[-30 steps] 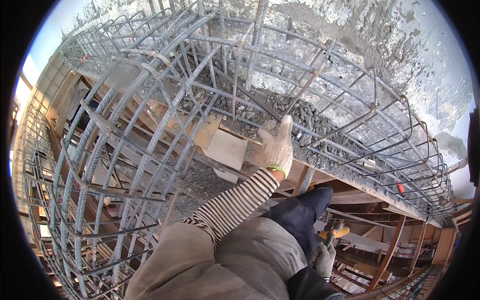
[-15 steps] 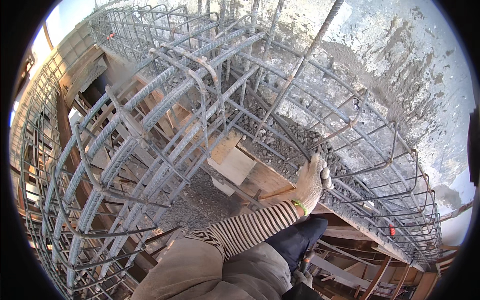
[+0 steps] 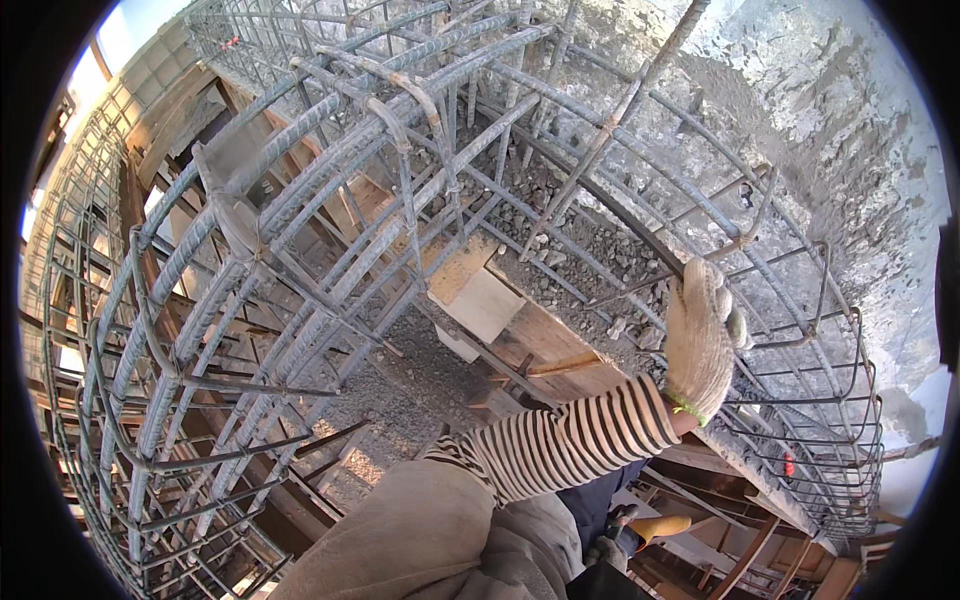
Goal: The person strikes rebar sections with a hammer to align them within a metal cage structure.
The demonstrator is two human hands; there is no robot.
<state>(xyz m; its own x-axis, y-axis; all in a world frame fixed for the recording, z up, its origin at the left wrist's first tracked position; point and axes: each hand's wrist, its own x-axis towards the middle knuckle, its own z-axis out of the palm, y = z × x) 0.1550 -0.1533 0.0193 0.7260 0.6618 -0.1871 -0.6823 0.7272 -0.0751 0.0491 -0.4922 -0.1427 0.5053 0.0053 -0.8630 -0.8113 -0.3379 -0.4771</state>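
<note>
My left arm, in a black-and-cream striped sleeve, reaches across to the right. My left hand (image 3: 697,335), in a soiled white knit glove, is closed around the lower end of a long dark metal bar (image 3: 640,236). That bar slants up and left between the steel rebar, over grey concrete rubble (image 3: 555,258) along the wall. Low in the view, partly behind my clothing, my right hand (image 3: 606,553) shows in a grey glove. Its fingers look curled around something small and dark that is mostly hidden. A yellow shape (image 3: 662,527) appears beside it.
A thick rebar cage (image 3: 330,215) crosses the left and top. Thinner stirrups (image 3: 825,320) run along the rough grey wall (image 3: 800,150) at right. Wooden formwork (image 3: 560,340) edges the rubble. Loose debris (image 3: 410,395) lies lower down, and timbers (image 3: 750,560) stand below right.
My left hand has moved right and slightly up, drawing the dark bar with it, and the bar lies closer to the wall. The yellow shape has come into view low down. The view has shifted slightly.
</note>
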